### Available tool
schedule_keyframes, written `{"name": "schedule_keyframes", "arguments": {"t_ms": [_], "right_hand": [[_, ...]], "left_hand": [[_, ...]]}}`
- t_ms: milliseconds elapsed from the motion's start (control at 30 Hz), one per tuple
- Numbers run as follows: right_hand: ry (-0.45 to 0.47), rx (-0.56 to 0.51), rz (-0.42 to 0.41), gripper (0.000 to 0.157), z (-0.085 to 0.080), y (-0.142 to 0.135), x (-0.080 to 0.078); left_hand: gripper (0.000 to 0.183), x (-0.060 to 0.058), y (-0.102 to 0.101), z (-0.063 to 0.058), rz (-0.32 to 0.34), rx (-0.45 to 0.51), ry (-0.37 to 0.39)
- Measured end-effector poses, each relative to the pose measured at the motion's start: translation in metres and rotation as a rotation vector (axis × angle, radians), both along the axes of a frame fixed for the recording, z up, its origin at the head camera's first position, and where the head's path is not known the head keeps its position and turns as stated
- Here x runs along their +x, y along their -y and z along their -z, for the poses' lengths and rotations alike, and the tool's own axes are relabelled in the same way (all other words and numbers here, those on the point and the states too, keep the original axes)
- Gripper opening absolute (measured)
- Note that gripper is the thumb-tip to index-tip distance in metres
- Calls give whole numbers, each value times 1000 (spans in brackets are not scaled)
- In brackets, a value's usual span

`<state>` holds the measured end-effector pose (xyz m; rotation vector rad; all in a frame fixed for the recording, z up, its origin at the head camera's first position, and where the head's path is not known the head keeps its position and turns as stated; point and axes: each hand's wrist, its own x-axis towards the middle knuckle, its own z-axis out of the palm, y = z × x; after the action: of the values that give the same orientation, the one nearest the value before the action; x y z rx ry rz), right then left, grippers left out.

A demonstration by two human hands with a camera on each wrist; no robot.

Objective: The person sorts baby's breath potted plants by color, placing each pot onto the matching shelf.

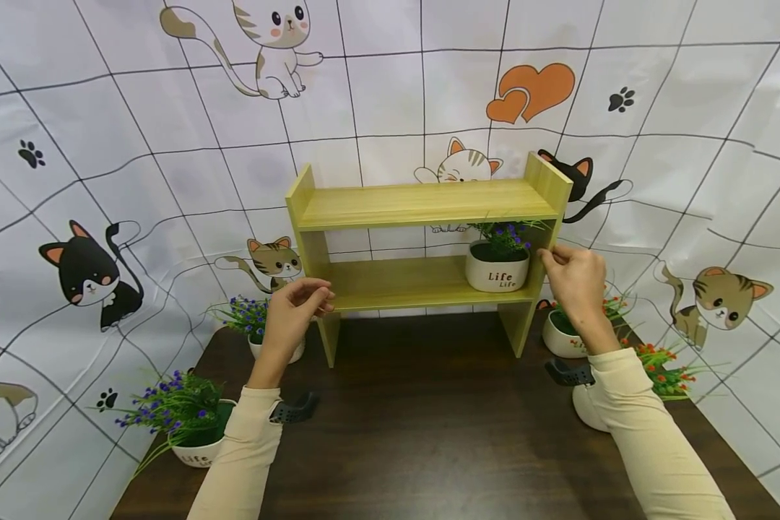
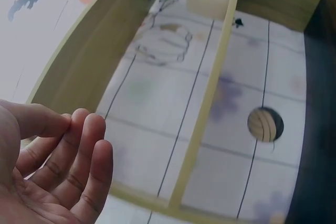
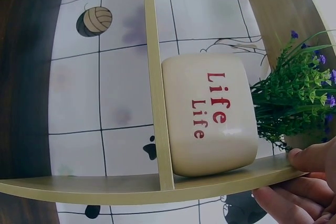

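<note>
A two-tier light-wood shelf (image 1: pixel 422 206) stands on the dark table. My right hand (image 1: pixel 577 283) pinches the front edge of its right side panel; in the right wrist view the thumb (image 3: pixel 310 158) lies on the inner side, the fingers outside. Close by, on the lower board, sits a white "Life" pot (image 1: pixel 497 269) with purple flowers. At the shelf's left side panel (image 1: pixel 312 253) hovers my left hand (image 1: pixel 294 312), its fingers loosely bent and thumb against the index finger. Nothing shows between those fingers in the left wrist view.
Purple-flowered pots stand on the left, one near (image 1: pixel 198 451) and one farther back (image 1: pixel 256 350). On the right are two pots with red-orange flowers, one beside the shelf (image 1: pixel 559 339) and one behind the right sleeve (image 1: pixel 585 408). A cat-patterned sheet (image 1: pixel 390 94) hangs behind.
</note>
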<state>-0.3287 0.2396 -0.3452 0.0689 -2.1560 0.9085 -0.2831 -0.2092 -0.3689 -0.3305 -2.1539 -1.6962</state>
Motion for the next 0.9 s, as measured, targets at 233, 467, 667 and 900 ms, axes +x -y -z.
{"name": "schedule_keyframes", "arguments": {"t_ms": [233, 467, 667, 900], "right_hand": [[-16, 9, -4, 17, 0, -2, 0], [-22, 14, -2, 18, 0, -3, -1], [-17, 10, -4, 17, 0, -2, 0], [-20, 6, 2, 18, 1, -1, -2]], "left_hand": [[25, 11, 28, 12, -75, -4, 21], [24, 18, 46, 24, -176, 37, 70], [24, 20, 57, 36, -284, 56, 104], [21, 17, 66, 50, -434, 45, 139]]}}
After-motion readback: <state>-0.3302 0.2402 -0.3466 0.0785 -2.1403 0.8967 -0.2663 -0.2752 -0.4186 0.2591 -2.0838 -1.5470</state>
